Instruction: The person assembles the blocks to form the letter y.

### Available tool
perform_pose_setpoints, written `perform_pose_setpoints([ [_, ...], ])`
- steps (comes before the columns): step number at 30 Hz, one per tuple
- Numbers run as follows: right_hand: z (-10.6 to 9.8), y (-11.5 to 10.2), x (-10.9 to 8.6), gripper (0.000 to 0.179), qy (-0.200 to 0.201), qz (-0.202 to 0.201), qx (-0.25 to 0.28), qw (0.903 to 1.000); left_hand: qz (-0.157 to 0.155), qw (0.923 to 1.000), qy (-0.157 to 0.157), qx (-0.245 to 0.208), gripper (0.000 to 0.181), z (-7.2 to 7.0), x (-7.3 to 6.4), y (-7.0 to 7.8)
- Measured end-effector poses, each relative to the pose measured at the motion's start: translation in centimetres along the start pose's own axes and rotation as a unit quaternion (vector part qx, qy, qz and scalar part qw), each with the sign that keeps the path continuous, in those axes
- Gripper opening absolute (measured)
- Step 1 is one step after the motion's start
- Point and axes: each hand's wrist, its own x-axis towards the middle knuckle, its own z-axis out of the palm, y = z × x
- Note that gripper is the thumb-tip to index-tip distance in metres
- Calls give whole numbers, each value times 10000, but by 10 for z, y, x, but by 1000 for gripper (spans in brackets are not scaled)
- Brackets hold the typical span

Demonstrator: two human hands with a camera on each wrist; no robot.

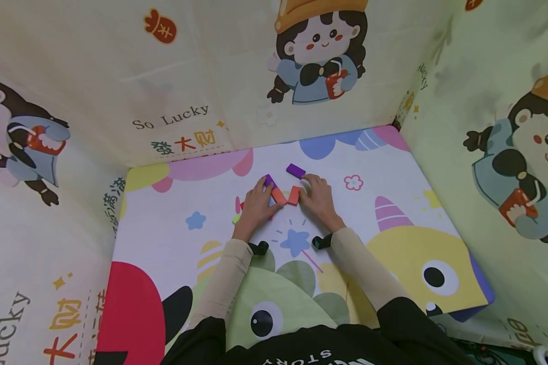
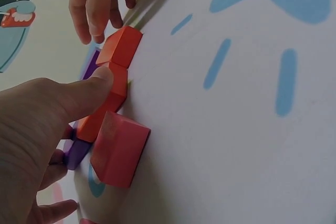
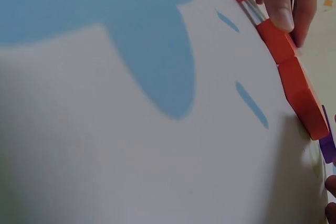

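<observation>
In the head view my left hand (image 1: 254, 207) lies along a slanted row of a purple block (image 1: 268, 179) and an orange block (image 1: 279, 196). Its thumb presses on the orange block in the left wrist view, with the other fingers reaching behind by the purple one. A second orange block (image 1: 294, 195) stands at an angle, meeting the first at its near end. My right hand (image 1: 320, 201) is just right of it, fingers loosely bent and pointing down. By its fingertips lies another purple block (image 1: 296, 171). A pinkish-red block (image 2: 119, 150) sits near my left thumb.
Left of my left hand, a green block (image 1: 236, 219) shows partly. The mat (image 1: 155, 238) bears cartoon prints, including a blue star wand (image 1: 296, 242). Printed cloth walls (image 1: 237, 61) rise at the back and both sides.
</observation>
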Motion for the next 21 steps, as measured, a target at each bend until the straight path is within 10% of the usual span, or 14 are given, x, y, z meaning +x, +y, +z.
perform_pose_setpoints([
  [21, 0, 7, 26, 47, -309, 204, -443, 9983, 5, 9999, 62, -148, 84, 2, -1, 0],
])
